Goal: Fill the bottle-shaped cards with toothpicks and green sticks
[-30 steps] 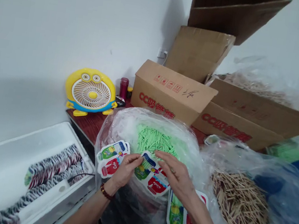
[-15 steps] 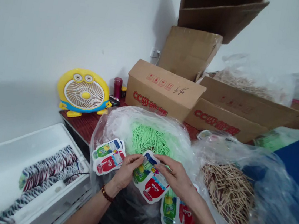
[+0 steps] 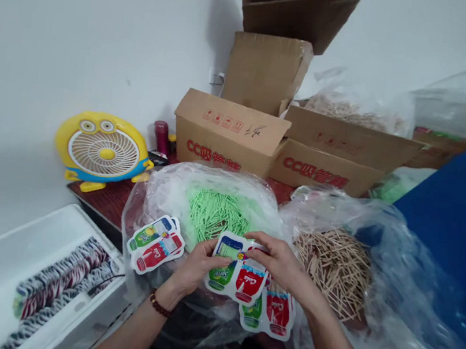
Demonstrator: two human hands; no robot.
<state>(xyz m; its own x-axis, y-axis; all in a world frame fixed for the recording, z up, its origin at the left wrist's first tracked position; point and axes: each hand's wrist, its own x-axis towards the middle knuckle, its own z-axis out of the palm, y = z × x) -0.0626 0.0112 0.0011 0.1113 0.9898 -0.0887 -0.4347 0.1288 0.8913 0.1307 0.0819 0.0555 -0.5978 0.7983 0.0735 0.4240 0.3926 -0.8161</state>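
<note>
My left hand [image 3: 196, 267] and my right hand [image 3: 279, 263] together pinch a printed pouch [image 3: 237, 269] showing a green bottle and a red cola bottle. The left fingers grip its left edge, the right fingers its top right. Beneath it lies a second similar pouch [image 3: 268, 315]. A small stack of the same pouches [image 3: 155, 243] rests to the left on a clear plastic bag [image 3: 178, 189] full of green sticks [image 3: 213, 213]. A second clear bag at the right holds brown sticks [image 3: 335, 265].
A yellow cartoon desk fan [image 3: 102, 152] stands at the back left on a dark red table [image 3: 106, 199]. Printed cardboard boxes [image 3: 230, 133] are stacked behind the bags. A white foam bin [image 3: 6, 257] with striped packets sits at the lower left. A blue surface [image 3: 462, 220] is at the right.
My right hand went from lying open over the pouch to pinching its top. The pouch turned more upright between both hands. The view swung to the right.
</note>
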